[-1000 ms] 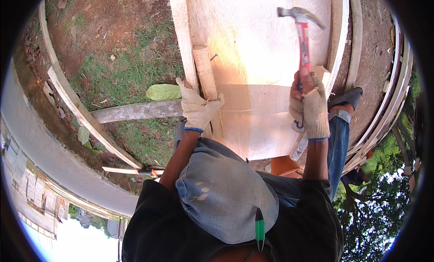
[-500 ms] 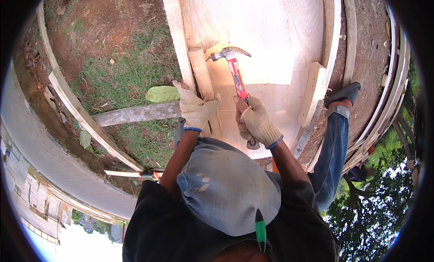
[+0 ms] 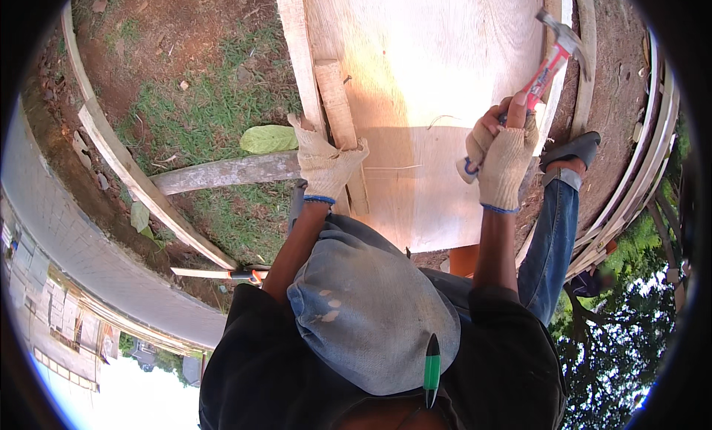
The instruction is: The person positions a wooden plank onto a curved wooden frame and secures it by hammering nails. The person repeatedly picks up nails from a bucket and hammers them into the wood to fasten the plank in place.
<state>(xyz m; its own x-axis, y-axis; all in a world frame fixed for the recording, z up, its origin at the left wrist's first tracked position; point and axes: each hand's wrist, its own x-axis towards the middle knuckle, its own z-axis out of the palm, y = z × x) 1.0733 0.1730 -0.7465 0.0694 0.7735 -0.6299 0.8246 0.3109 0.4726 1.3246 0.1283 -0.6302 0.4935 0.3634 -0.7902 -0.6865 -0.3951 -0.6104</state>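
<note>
My left hand [image 3: 325,163], in a pale work glove, presses down on a short wooden batten [image 3: 340,126] that lies along the left side of a large plywood sheet [image 3: 437,81]. A small nail stands near the batten's upper end. My right hand [image 3: 504,159], also gloved, grips the red handle of a claw hammer [image 3: 555,55], raised up and to the right over the sheet. The steel hammer head sits near the sheet's right edge.
A long plank [image 3: 295,44] borders the sheet on the left. A grey timber [image 3: 222,174] and a green leaf [image 3: 268,139] lie on the grass. An orange-handled tool [image 3: 222,273] lies lower left. My jeans leg and sandal [image 3: 571,148] rest at right beside curved boards [image 3: 630,193].
The hammer came down onto the batten near my left hand half a second ago, and has now swung back up to the right. My left hand stayed on the batten.
</note>
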